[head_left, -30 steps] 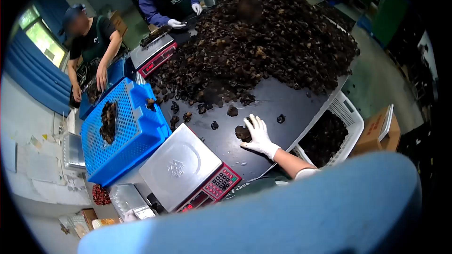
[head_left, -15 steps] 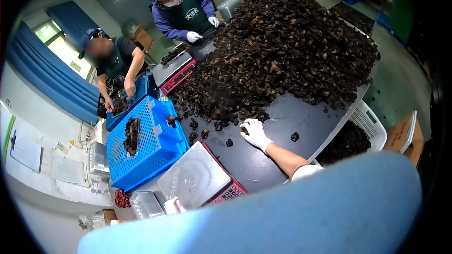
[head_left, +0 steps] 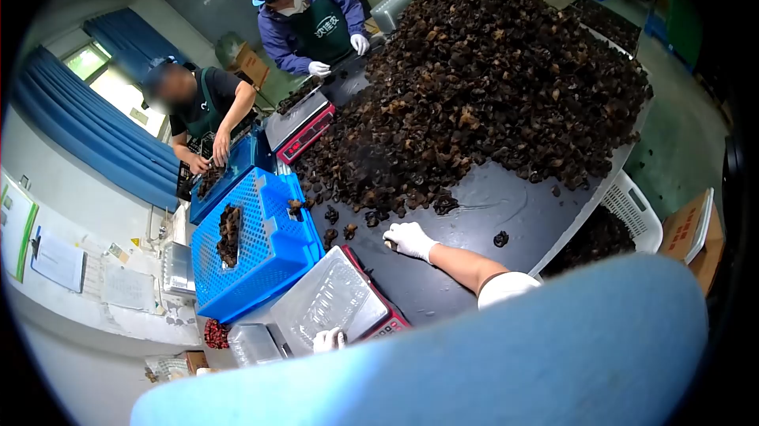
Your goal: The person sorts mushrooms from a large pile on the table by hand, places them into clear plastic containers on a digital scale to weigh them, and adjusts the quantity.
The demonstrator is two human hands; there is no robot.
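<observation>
My right hand (head_left: 410,242), in a white glove, is closed over the dark tabletop (head_left: 506,205), just in front of the pile of dark dried fungus (head_left: 490,78). A bit of something brownish shows at its fingertips, too small to name. My left hand (head_left: 329,340), also gloved, is at the lower edge of a clear plastic tray (head_left: 336,295) on the metal plate of the near scale (head_left: 296,311). Its fingers look bent at the tray, partly hidden by the blue shape in front. One loose fungus piece (head_left: 500,239) lies right of my right hand.
A blue perforated crate (head_left: 261,260) with a filled tray (head_left: 229,235) stands at left. Beyond it, one person (head_left: 209,102) handles fungus; another (head_left: 312,23) stands behind a second scale (head_left: 304,126). At right are a white basket (head_left: 636,209) and a cardboard box (head_left: 688,228).
My right hand has closed and moved left toward the near scale. My left hand has come into fuller view, and a clear tray now lies on the scale. The camera view has shifted.
</observation>
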